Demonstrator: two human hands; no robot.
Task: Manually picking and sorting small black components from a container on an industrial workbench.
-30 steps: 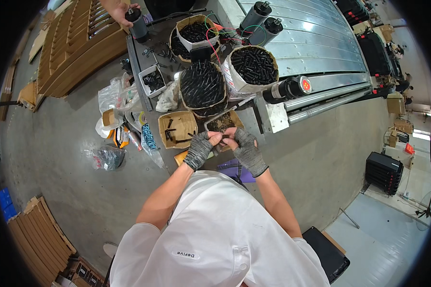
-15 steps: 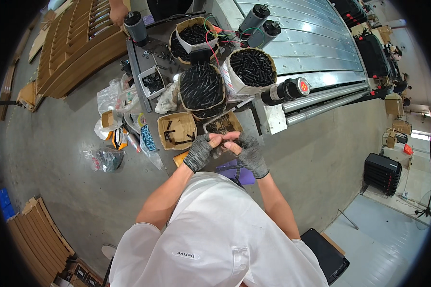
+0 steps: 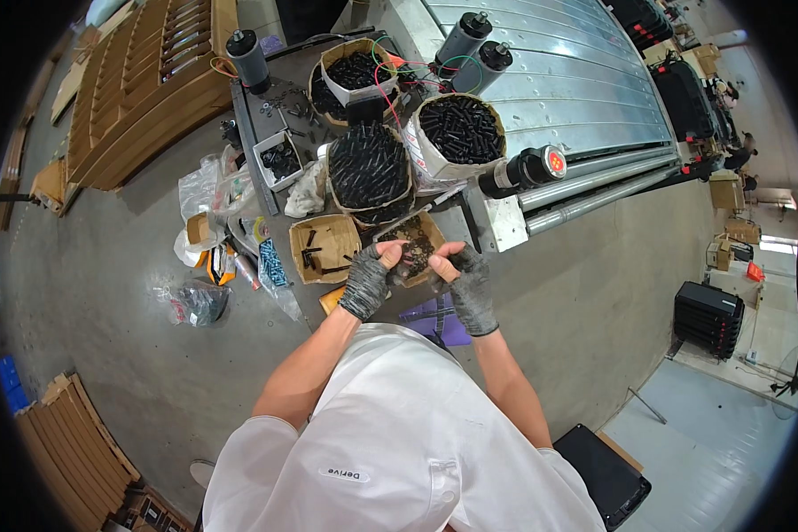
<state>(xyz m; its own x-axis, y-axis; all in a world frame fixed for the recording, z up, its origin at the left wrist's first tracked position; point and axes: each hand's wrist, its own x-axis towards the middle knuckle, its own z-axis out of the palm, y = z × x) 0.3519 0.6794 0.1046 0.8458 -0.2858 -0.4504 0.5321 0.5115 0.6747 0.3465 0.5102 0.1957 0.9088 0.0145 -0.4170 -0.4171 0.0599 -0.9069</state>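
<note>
Both hands, in grey fingerless gloves, are over a small carton of little dark parts (image 3: 417, 248). My left hand (image 3: 370, 279) is closed, thumb against the bent forefinger; anything in the pinch is too small to make out. Opposite it, my right hand (image 3: 467, 284) is also closed in a pinch, its contents hidden. A gap separates the two sets of fingertips. Left of the carton sits an open cardboard box (image 3: 326, 248) with several black bolt-like pieces in it. Just behind stands a box heaped with black cylindrical pieces (image 3: 370, 164).
More black pieces fill another lined box (image 3: 460, 129) and a carton (image 3: 356, 69). A white tray (image 3: 279, 160) stands at the left. A black cylinder with a red end (image 3: 528, 168) lies by the metal rollers (image 3: 594, 191). Grey motor-like cylinders (image 3: 463, 40) stand behind. Plastic bags (image 3: 199, 297) lie lower left.
My hands have drawn apart, the right one moving rightward, and the carton of small parts shows between them. A person's hand at the upper left has left the view.
</note>
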